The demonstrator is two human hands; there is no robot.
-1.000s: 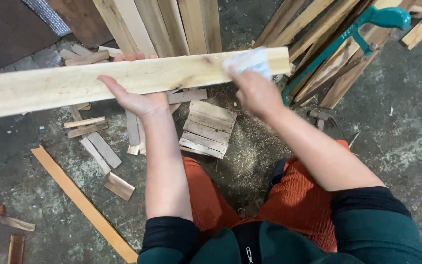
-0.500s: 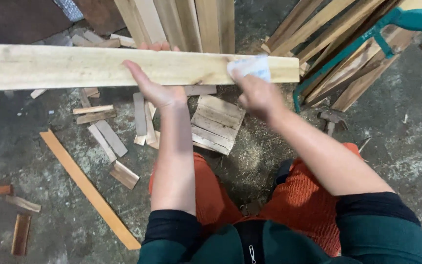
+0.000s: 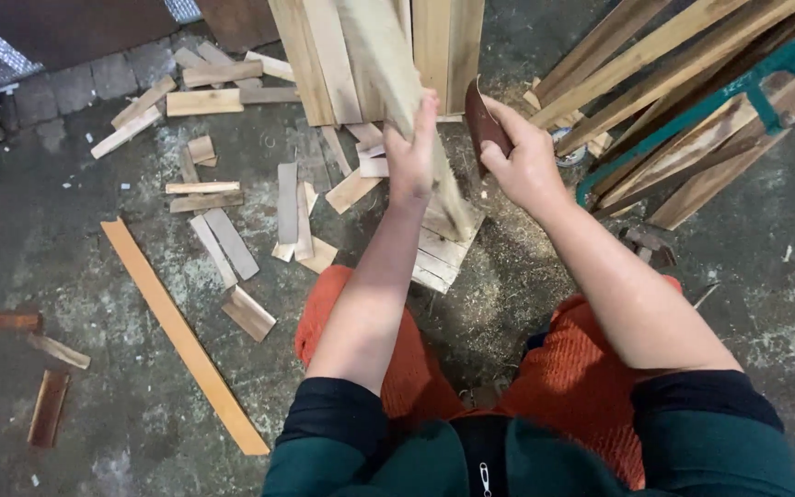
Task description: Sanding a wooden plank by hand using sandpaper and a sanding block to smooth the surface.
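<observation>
The plank stands tilted on end, its lower end down on a small block of boards on the floor. Left hand is wrapped tight around its middle. Just right of that grip, the right hand pinches a curled sheet of sandpaper. Wood scraps lie scattered left, a green clamp off right.

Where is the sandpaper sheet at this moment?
In the head view, the sandpaper sheet is above the centre, held in the right hand. It is just right of the upright plank that the left hand grips.
</observation>
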